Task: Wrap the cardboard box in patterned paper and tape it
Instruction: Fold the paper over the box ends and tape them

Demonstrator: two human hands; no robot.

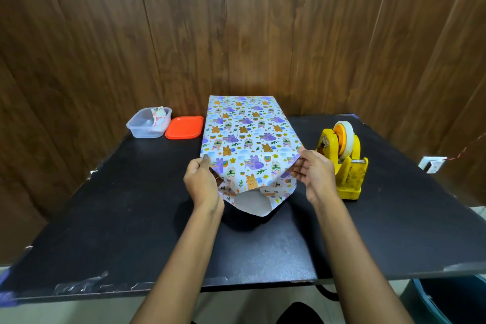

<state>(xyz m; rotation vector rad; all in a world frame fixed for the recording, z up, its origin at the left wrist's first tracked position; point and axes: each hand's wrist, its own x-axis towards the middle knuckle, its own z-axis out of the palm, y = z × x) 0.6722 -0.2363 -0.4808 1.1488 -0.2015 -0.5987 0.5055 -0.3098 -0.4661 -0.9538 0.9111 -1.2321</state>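
The box is fully covered by patterned paper [247, 139], white with purple and orange animals, lying in the middle of the black table [118, 205]. No cardboard shows. At the near end the paper's open flaps hang loose and show their white underside. My left hand [201, 181] pinches the paper at the near left corner. My right hand [311, 169] holds the paper at the near right corner, thumb on top. A yellow tape dispenser [343, 160] with a roll of clear tape stands just right of my right hand.
A clear plastic container [147, 125] with some paper scraps inside sits at the back left, its orange lid [184, 127] beside it. A wood-panelled wall stands close behind the table. Bits of old tape stick along the table's near edge. A blue bin [452, 300] sits below right.
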